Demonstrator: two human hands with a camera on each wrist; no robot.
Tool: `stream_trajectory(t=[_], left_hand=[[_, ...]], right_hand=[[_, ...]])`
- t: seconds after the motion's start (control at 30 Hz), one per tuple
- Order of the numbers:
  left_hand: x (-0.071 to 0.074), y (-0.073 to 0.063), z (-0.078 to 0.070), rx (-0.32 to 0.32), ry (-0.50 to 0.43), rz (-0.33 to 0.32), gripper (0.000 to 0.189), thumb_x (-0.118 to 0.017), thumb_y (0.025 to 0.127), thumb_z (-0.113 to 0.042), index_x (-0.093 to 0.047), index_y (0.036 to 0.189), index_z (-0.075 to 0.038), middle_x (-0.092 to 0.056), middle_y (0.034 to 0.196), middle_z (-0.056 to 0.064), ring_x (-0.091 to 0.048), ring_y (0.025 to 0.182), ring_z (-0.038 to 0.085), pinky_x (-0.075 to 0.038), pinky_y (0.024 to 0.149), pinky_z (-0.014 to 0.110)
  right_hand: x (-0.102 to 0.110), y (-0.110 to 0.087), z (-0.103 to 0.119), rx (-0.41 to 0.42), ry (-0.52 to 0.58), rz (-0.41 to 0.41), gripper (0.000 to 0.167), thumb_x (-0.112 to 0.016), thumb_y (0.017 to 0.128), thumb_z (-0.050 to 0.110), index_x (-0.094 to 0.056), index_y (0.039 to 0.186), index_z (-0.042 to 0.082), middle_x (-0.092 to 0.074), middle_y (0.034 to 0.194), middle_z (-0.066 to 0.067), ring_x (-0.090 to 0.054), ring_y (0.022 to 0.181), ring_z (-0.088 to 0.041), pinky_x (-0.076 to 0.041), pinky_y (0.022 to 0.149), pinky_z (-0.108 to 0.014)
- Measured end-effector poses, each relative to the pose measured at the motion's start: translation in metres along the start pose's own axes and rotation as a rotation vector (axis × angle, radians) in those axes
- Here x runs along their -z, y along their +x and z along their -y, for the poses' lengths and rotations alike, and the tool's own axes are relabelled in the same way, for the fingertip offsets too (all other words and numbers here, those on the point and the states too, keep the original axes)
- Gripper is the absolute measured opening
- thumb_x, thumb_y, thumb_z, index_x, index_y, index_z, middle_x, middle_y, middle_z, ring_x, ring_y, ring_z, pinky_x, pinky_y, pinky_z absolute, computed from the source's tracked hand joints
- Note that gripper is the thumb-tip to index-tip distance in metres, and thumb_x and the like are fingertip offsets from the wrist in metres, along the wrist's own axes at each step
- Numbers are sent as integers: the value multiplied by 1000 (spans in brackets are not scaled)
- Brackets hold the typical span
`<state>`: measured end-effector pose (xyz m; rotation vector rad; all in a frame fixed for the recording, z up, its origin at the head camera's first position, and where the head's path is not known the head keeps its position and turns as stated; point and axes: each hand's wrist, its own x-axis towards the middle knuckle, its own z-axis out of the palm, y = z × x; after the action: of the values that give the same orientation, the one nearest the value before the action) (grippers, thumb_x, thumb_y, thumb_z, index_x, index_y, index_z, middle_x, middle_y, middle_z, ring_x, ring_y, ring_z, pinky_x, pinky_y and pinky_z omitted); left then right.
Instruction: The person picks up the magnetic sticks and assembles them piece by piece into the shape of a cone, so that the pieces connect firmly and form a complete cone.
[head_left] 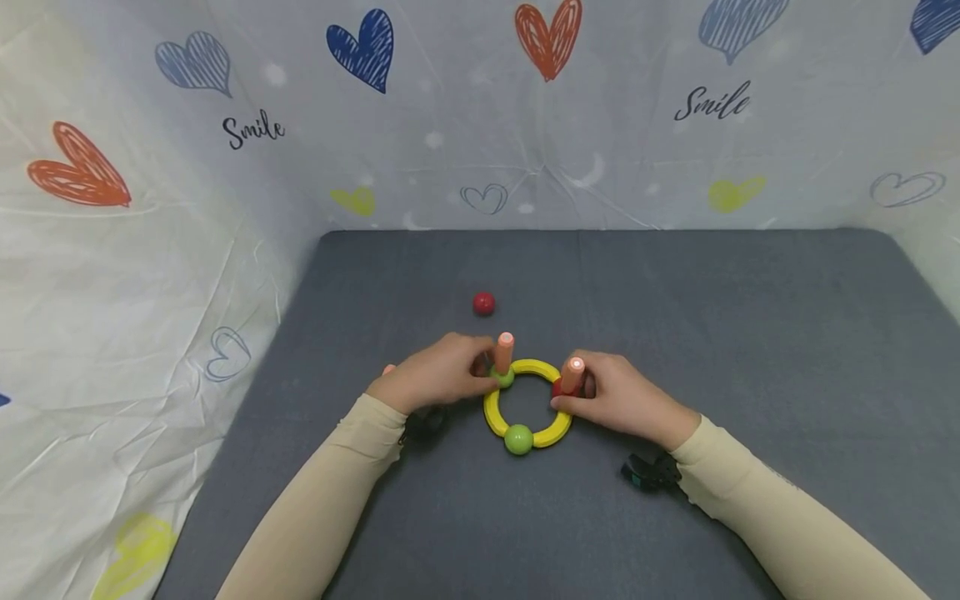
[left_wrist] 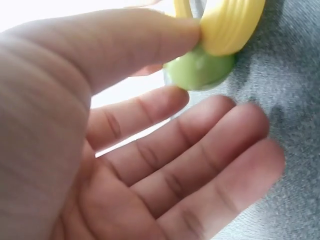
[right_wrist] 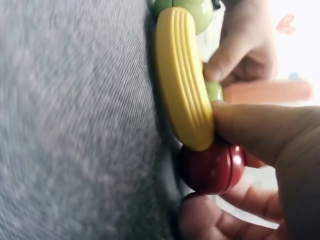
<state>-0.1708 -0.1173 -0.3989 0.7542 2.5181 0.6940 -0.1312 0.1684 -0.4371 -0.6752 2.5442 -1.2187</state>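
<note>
A ring of curved yellow bars (head_left: 492, 414) joined by balls lies on the dark grey table. Its upper-left joint is a green ball (head_left: 504, 379), with an orange rod (head_left: 505, 353) standing up from it. My left hand (head_left: 442, 372) pinches that green ball between thumb and index finger, the other fingers loosely extended. On the right, a red ball (right_wrist: 212, 167) bears a second upright orange rod (head_left: 572, 377). My right hand (head_left: 626, 398) holds this red ball, thumb at the yellow bar's end (right_wrist: 186, 85) and fingers behind. Another green ball (head_left: 518, 439) forms the near joint.
A loose red ball (head_left: 483, 303) lies beyond the ring. Past my left wrist shows the tip of another orange piece (head_left: 388, 368), mostly hidden by the hand. A white sheet (head_left: 450, 125) printed with hearts hangs behind the table (head_left: 735, 333) and down its left side.
</note>
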Motion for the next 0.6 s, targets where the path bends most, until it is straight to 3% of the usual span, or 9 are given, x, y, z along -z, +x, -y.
stream_trajectory(t=[0.13, 0.3, 0.47, 0.6], left_hand=[[-1, 2, 0, 17, 20, -29, 21, -75, 98, -27, -71, 115, -15, -65, 78, -4, -60, 67, 12, -51, 66, 30], [-4, 5, 0, -6, 61, -48, 23, -73, 100, -24, -71, 120, -11, -66, 80, -5, -61, 67, 10, -53, 65, 28], [-7, 6, -1, -47, 67, -58, 20, -73, 101, -21, -72, 120, -13, -67, 84, -6, -61, 69, 8, -54, 68, 28], [-10, 6, -2, -82, 70, -63, 16, -73, 101, -20, -73, 117, -16, -66, 87, -8, -61, 75, 8, -54, 72, 27]], right_hand=[[0, -5, 8, 24, -77, 40, 27, -88, 88, 35, -64, 89, 22, -63, 78, 11, -54, 62, -8, -48, 60, -25], [-2, -10, 17, 93, -226, 114, 33, -89, 85, 45, -65, 90, 23, -58, 78, 11, -51, 69, -5, -47, 64, -25], [-3, -12, 22, 147, -217, 202, 31, -92, 82, 30, -63, 89, 20, -56, 82, 8, -50, 70, -4, -47, 66, -25], [-4, -13, 22, 178, -208, 224, 27, -89, 84, 17, -62, 87, 20, -55, 82, 7, -50, 69, -2, -47, 64, -24]])
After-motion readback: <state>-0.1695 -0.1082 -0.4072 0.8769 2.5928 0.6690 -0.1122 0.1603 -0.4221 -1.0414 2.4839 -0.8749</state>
